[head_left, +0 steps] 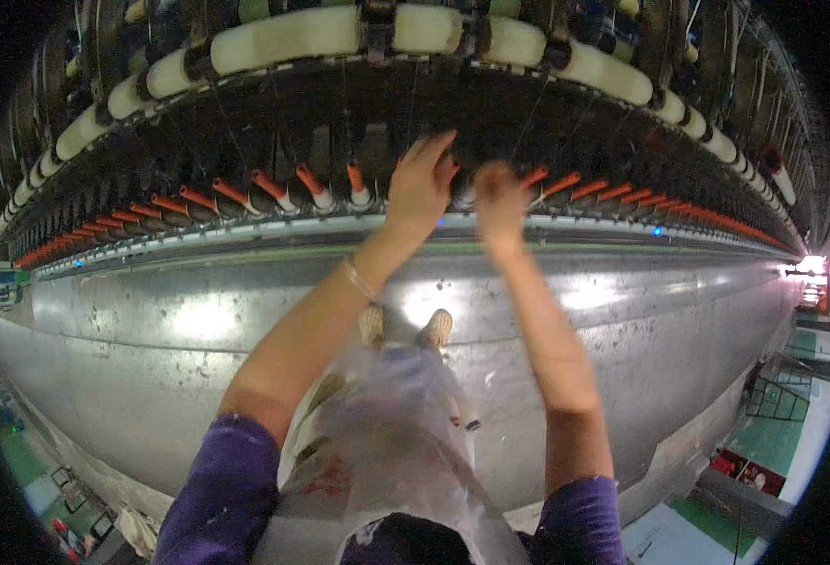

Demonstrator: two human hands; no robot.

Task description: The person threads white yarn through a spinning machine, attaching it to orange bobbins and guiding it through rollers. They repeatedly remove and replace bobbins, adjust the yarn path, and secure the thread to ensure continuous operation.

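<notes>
My left hand (pixel 419 186) reaches up to the row of spindles, its fingers stretched out. Right beside it shows the red-orange tip of a tube (pixel 453 169), and whether the hand touches it I cannot tell. Close by on the right, my right hand (pixel 500 200) is smeared by motion and its fingers cannot be made out. Orange tubes stand along the row on both sides: one upright tube (pixel 354 177) left of my left hand, another tube (pixel 533 176) just right of my right hand. Thin threads run from above toward them.
White rollers (pixel 286 41) curve across the machine above the spindles. A pale rail (pixel 273 229) with small blue lights runs below the tubes. My shoes (pixel 438 326) stand on a grey metal floor (pixel 151 363). A dark rack (pixel 778 397) stands at the lower right.
</notes>
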